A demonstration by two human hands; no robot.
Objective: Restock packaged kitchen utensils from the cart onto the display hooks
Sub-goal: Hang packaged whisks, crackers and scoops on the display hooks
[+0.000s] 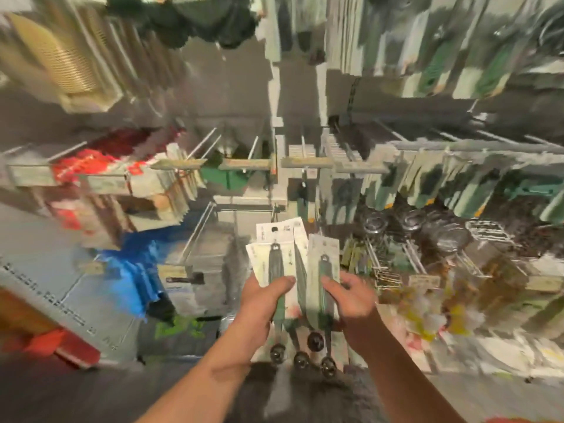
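Note:
I hold a fan of carded utensil packs (285,257) in front of the display, each a green-handled scoop on a white card with its round metal end hanging below. My left hand (262,303) grips the left packs, thumb across the front. My right hand (351,297) grips the rightmost pack (325,270) by its edge. Bare metal display hooks (198,233) stick out just beyond the packs, to the left. The whole view is heavily blurred.
Rows of hanging carded goods fill the wall: red packs (91,166) at left, green-and-white cards (457,190) at right, metal strainers (433,230) below them. A blue item (134,270) lies lower left. Wooden price rails (244,163) cross the middle.

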